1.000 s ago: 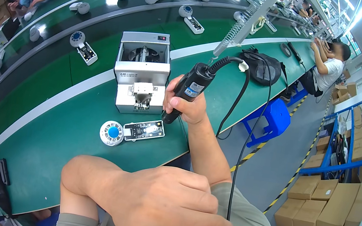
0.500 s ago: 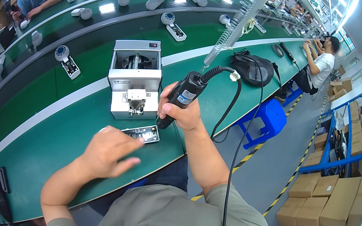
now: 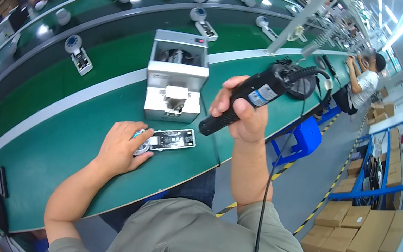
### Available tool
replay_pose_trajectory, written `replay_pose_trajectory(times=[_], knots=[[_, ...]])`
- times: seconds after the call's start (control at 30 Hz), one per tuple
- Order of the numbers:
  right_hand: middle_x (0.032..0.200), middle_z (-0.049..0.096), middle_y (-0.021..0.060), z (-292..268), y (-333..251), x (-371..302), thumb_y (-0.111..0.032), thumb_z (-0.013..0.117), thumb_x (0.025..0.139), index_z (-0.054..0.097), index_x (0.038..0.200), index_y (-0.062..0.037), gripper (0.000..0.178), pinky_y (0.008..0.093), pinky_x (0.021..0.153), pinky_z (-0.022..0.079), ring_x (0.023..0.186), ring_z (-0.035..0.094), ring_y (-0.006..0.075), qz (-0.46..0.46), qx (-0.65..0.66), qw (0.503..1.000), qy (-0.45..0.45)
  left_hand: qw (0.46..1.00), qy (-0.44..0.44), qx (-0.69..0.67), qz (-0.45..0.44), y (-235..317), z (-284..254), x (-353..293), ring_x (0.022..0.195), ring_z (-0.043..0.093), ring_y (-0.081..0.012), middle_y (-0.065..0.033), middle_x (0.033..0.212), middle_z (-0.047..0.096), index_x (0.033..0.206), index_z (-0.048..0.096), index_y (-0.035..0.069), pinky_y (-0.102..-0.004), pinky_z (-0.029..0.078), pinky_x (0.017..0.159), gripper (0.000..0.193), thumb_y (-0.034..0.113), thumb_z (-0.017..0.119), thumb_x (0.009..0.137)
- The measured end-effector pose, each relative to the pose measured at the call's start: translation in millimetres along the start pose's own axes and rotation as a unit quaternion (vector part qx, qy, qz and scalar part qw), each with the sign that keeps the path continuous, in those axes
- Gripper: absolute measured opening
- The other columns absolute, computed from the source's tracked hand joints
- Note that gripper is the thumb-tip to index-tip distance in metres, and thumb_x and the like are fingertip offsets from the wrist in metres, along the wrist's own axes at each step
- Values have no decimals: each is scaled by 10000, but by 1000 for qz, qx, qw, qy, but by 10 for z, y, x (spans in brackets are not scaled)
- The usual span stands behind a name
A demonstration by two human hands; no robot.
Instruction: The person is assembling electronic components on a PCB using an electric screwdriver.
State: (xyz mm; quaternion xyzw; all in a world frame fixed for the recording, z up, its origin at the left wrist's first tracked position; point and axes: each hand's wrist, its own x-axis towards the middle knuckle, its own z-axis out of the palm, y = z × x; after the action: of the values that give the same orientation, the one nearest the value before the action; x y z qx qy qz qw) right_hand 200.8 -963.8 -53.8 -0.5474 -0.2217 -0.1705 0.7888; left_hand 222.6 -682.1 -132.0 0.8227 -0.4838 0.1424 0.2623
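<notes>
My left hand (image 3: 123,148) is closed around the round end of a white handheld device (image 3: 174,140), which lies on the green bench with its handle pointing right. The handle is uncovered, showing a dark circuit board inside. In my right hand (image 3: 246,113) is a black electric screwdriver (image 3: 254,98), tilted with its lower tip left and down, above and to the right of the device and apart from it. A cable leaves its upper end. Behind the device stands a silver screw feeder (image 3: 175,82) with an open top.
Similar white devices (image 3: 79,56) lie on the green conveyor (image 3: 118,54) beyond the white line. A black bag (image 3: 298,83) rests on the bench to the right. Past the bench edge are a blue stool (image 3: 302,139) and stacked cartons (image 3: 353,234). Other people sit far left and far right.
My left hand has gone from hovering with fingers spread over the device to gripping its round end. My right hand has shifted right with the screwdriver, now tilted further over. The view has shifted too.
</notes>
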Motion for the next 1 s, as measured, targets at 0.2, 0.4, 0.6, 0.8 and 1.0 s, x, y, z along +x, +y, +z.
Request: replay_pose_trajectory(times=[0.2, 0.4, 0.6, 0.8, 1.0], knots=[[714, 582, 64, -47, -78, 40, -250, 582, 908, 560, 1159, -11, 347, 334, 618, 487, 623, 568, 187, -62, 22, 998, -16, 998, 27, -38, -48, -23, 99, -17, 964, 566, -263, -81, 1170, 578, 1177, 595, 74, -347, 473, 849, 514, 217, 772, 716], [705, 576, 58, 26, -37, 277, -253, 569, 905, 573, 1094, -29, 293, 332, 624, 483, 622, 564, 180, -126, 25, 990, -58, 997, 49, -56, -27, -99, 160, -32, 946, 573, -247, -73, 1166, 579, 1155, 601, 77, -339, 487, 823, 503, 206, 781, 703], [705, 577, 56, 157, 151, 370, -229, 564, 891, 570, 1011, -49, 217, 329, 642, 493, 620, 568, 180, -126, 11, 989, -75, 997, 52, -55, -29, -95, 167, -65, 943, 574, -238, -66, 1159, 582, 1141, 607, 80, -339, 487, 820, 487, 205, 779, 703], [706, 579, 55, 262, 226, 369, -209, 557, 885, 554, 981, -55, 182, 325, 658, 503, 626, 576, 176, -104, -31, 986, -123, 996, 53, -67, -25, -118, 200, -71, 937, 574, -236, -66, 1151, 585, 1135, 610, 81, -339, 487, 814, 476, 200, 774, 705], [667, 598, 85, 295, 183, 306, -53, 596, 796, 574, 997, 10, 212, 294, 610, 530, 562, 596, 186, -38, 62, 991, -115, 996, 53, -69, -30, -158, 200, -56, 928, 571, -239, -68, 1141, 588, 1124, 615, 79, -338, 486, 807, 452, 194, 763, 714]])
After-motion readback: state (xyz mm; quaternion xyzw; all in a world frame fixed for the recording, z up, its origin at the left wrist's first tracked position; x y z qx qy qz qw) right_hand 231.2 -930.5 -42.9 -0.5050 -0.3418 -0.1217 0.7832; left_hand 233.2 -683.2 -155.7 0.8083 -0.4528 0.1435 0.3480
